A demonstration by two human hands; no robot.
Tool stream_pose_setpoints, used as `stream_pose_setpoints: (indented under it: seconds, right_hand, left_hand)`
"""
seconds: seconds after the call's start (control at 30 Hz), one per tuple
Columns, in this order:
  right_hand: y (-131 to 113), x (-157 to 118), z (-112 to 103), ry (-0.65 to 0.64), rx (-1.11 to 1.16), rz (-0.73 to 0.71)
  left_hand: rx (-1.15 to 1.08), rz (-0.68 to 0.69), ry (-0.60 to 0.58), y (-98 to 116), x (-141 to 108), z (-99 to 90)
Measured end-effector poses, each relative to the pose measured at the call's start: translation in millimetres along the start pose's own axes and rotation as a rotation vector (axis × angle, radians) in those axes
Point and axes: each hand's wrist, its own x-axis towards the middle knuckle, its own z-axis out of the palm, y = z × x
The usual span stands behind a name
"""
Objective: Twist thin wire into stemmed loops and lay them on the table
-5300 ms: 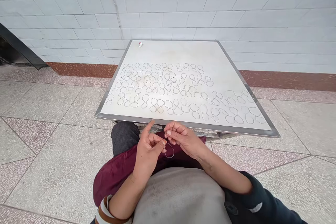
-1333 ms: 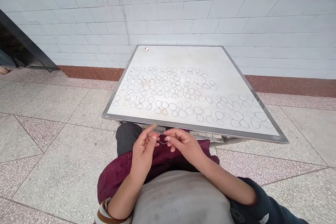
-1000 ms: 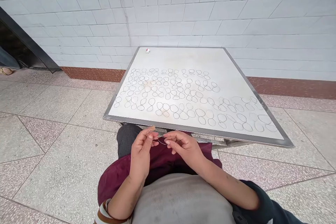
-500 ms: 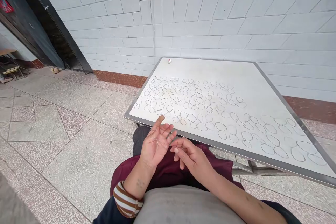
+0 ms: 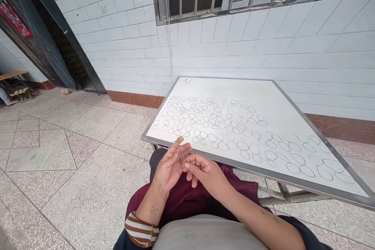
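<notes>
At the white, metal-edged rectangular table, we're pinching a thin, pale, threadlike loop with our right hand, our splayed-fingered left hand probably supporting it

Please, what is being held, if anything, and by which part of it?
A thin, pale, looped strand: the fingers of the right hand seem to pinch its lower part. It also crosses the left hand; whether that hand grips it cannot be told.

A thin, pale, looped strand curves between left hand and right hand.
</notes>
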Motion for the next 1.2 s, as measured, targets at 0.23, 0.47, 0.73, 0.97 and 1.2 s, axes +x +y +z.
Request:
stream_pose_setpoints:
  seconds: [0.23,0.47,0.73,0.97,1.2]
  right_hand:
    - [3,-6,-5,0.163,-0.112,-0.047]
    - [4,-21,4,0.093,-0.141,-0.106]
    - [-2,-34,-6,0.104,-0.082,-0.126]
    - [-6,-26,-16,0.088,0.233,-0.059]
    - [7,-11,-24,0.120,0.328,-0.003]
  left_hand:
    - [0.102,0.130,0.122,-8,-23,3.2]
    - [0.160,0.226,0.299,-9,-37,21.0]
    - [0.424,0.308,0.305,-7,-55,33.9]
    - [0.572,0.274,0.272,-11,-51,36.2]
    - [0.587,0.187,0.260,-17,-29,23.8]
